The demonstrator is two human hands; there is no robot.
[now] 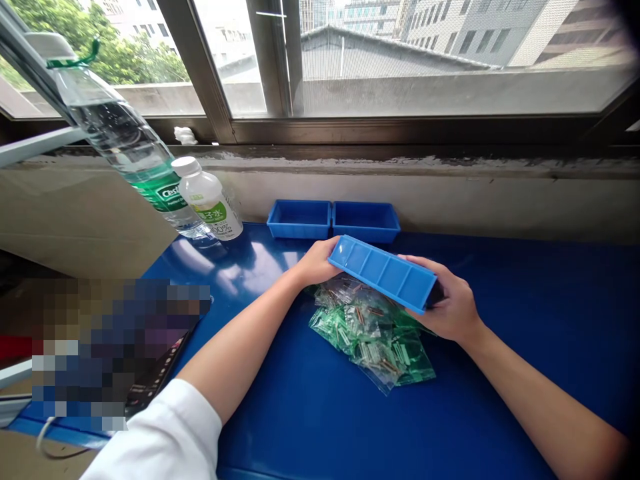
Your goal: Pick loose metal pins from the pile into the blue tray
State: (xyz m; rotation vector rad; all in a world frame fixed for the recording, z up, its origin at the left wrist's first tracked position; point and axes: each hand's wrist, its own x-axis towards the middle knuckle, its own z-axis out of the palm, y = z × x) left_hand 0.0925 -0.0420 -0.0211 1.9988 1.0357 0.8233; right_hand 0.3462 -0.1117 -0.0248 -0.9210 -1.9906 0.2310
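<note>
My left hand (320,262) and my right hand (457,300) grip a blue plastic bin (383,272) at its two ends. The bin is tipped, with a ribbed outer face turned toward me; its inside is hidden. Just below it lies a heap of small clear and green plastic bags (373,333), with copper-coloured and pale slim pieces inside some of them. The far part of the heap is covered by the bin, and I cannot tell whether the two touch.
Two blue bins (300,231) stand side by side against the wall. A large water bottle (120,133) and a smaller white bottle (213,200) are at the back left. A pixelated dark object (160,373) sits at the left edge of the blue table (310,427). Windows rise behind.
</note>
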